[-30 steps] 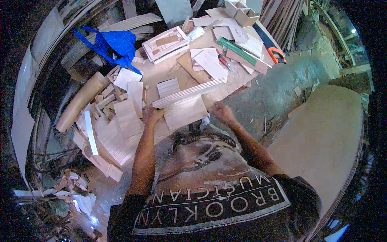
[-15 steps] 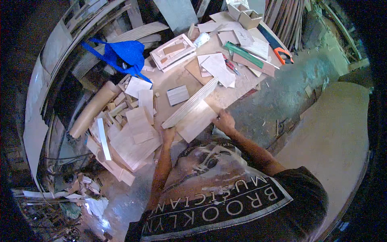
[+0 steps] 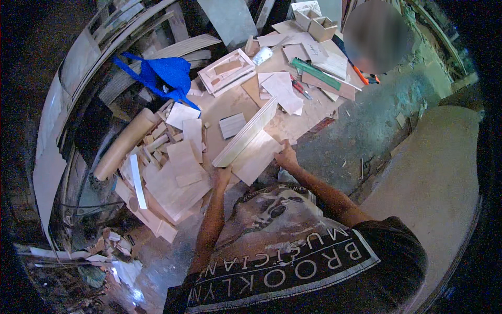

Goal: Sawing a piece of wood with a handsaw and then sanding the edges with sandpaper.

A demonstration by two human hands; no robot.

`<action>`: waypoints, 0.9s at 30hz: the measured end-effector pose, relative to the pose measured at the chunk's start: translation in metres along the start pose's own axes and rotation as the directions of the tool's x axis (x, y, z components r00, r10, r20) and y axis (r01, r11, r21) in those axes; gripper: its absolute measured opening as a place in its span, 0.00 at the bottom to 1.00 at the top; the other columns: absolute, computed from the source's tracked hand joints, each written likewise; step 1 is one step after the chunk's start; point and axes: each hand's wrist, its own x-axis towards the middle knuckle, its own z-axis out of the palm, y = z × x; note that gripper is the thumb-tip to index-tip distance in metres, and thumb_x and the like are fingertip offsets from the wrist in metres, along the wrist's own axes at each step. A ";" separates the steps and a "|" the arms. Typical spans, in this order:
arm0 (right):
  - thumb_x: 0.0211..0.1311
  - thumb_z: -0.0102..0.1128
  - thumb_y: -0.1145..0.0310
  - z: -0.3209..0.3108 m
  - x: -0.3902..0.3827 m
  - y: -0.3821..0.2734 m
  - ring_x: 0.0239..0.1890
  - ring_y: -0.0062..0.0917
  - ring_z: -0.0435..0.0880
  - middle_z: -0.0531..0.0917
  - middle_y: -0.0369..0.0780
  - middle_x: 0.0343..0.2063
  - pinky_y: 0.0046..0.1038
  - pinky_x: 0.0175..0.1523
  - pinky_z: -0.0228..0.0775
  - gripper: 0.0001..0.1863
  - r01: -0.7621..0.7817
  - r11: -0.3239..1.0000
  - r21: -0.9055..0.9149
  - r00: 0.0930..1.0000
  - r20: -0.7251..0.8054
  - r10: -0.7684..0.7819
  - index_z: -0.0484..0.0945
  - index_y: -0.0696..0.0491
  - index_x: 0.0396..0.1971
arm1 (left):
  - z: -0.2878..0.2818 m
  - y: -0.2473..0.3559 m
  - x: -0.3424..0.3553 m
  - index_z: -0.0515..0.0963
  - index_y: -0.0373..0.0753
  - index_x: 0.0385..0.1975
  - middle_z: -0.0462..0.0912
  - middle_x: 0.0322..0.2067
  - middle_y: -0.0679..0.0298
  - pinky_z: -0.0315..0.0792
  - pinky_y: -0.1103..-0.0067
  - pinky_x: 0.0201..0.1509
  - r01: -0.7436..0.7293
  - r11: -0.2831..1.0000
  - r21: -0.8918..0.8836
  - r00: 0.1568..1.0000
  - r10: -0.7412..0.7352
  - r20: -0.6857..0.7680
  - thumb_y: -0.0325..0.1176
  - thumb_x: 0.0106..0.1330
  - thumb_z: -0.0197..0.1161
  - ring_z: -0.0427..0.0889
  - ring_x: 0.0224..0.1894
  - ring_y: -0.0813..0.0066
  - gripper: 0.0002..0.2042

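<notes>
Pinching grooved wooden board [image 3: 247, 134] at near end with left hand [image 3: 223, 176] and thin wooden panel [image 3: 256, 159] at right corner with right hand [image 3: 286, 156], by near edge of worktable [image 3: 224, 106], with bare surface beyond.

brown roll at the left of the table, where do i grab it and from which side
Probably around the middle of the brown roll, from above and its left: the long rounded body lies slanted with its top exposed, while wood offcuts crowd its right side.
</notes>
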 end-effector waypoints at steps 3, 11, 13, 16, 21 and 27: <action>0.54 0.68 0.71 0.000 -0.001 -0.010 0.21 0.32 0.84 0.82 0.47 0.23 0.36 0.29 0.79 0.29 -0.071 0.996 0.061 0.997 0.037 0.068 0.61 0.52 0.53 | -0.004 0.005 -0.001 0.80 0.35 0.48 0.84 0.46 0.47 0.74 0.63 0.55 -0.110 0.994 0.031 0.991 0.111 -0.068 0.41 0.57 0.67 0.81 0.51 0.47 0.21; 0.54 0.70 0.71 0.007 0.002 0.012 0.30 0.32 0.86 0.82 0.46 0.27 0.34 0.26 0.78 0.31 -0.003 0.999 0.042 0.999 0.038 0.001 0.59 0.51 0.53 | -0.034 0.049 -0.018 0.76 0.35 0.56 0.82 0.50 0.50 0.73 0.67 0.58 -0.174 0.982 -0.080 0.985 0.173 -0.017 0.37 0.54 0.73 0.81 0.53 0.56 0.28; 0.55 0.69 0.71 0.009 0.004 0.026 0.29 0.32 0.85 0.82 0.46 0.28 0.33 0.26 0.79 0.31 -0.022 0.983 0.182 0.999 0.051 0.013 0.59 0.51 0.53 | -0.060 0.102 -0.031 0.72 0.34 0.60 0.82 0.50 0.53 0.74 0.69 0.58 -0.160 0.908 -0.386 0.987 0.138 -0.085 0.34 0.52 0.76 0.81 0.53 0.62 0.33; 0.55 0.68 0.73 0.013 0.008 0.034 0.28 0.30 0.84 0.81 0.46 0.29 0.33 0.26 0.80 0.30 0.002 0.962 0.273 0.996 0.088 -0.028 0.58 0.50 0.53 | -0.093 0.119 -0.023 0.70 0.33 0.62 0.82 0.49 0.55 0.74 0.72 0.59 -0.173 0.939 -0.298 0.982 0.187 0.020 0.33 0.51 0.77 0.82 0.52 0.67 0.36; 0.55 0.66 0.75 0.021 0.019 0.058 0.23 0.28 0.83 0.81 0.46 0.28 0.32 0.24 0.79 0.30 0.110 0.972 0.208 0.992 0.033 -0.119 0.57 0.51 0.52 | -0.106 0.172 -0.005 0.73 0.37 0.58 0.84 0.45 0.51 0.75 0.67 0.57 -0.261 0.965 -0.037 0.955 0.264 0.134 0.38 0.53 0.75 0.83 0.49 0.57 0.31; 0.50 0.75 0.62 0.021 0.016 0.040 0.37 0.36 0.84 0.82 0.48 0.36 0.36 0.42 0.77 0.33 -0.120 0.951 0.285 0.985 0.151 0.079 0.62 0.53 0.51 | -0.086 0.167 0.017 0.80 0.41 0.47 0.84 0.40 0.47 0.75 0.59 0.51 -0.191 0.884 0.426 0.951 0.058 0.305 0.45 0.57 0.69 0.83 0.45 0.47 0.21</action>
